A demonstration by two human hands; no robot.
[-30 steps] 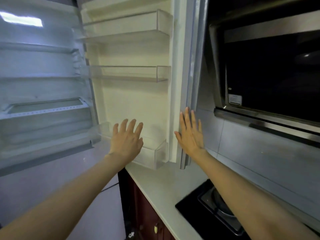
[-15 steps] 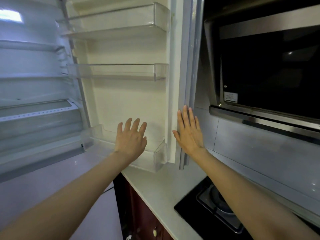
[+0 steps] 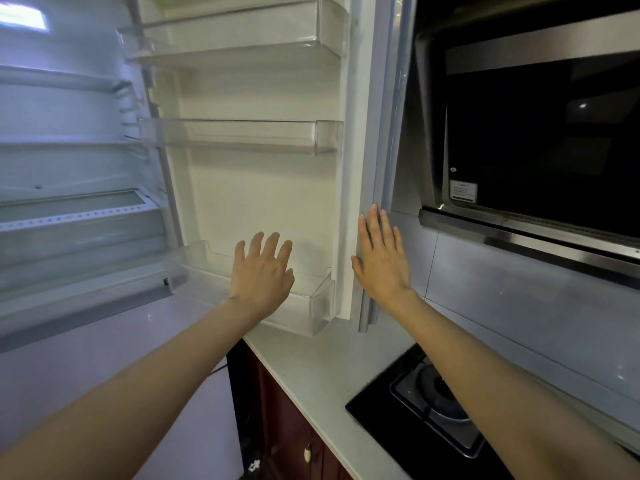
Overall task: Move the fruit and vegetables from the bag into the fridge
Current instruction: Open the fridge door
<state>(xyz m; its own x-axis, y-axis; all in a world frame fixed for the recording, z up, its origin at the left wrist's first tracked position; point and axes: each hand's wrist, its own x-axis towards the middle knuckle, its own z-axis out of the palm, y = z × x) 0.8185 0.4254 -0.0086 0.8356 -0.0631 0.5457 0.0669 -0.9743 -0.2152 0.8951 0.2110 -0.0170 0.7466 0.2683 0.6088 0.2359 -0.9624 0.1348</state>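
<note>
The fridge stands open. Its door [image 3: 263, 202] swings to the right and carries three clear, bare door bins. Glass shelves [image 3: 62, 147] and a drawer [image 3: 79, 230] show inside on the left, with nothing on them. My left hand [image 3: 261, 271] is raised with fingers spread in front of the lowest door bin [image 3: 311, 303] and holds nothing. My right hand [image 3: 381, 258] lies flat with straight fingers against the door's outer edge [image 3: 377, 168]. No bag, fruit or vegetables are in view.
A white countertop [image 3: 311, 375] runs under the door's lower corner. A black gas hob [image 3: 433, 403] sits on it at the right. A dark range hood [image 3: 536, 133] hangs above, close to the door edge. Red-brown cabinets [image 3: 287, 438] stand below.
The view has shifted slightly, so the door and shelves sit further left in frame. Both hands stay raised and spread, in about the same place against the door.
</note>
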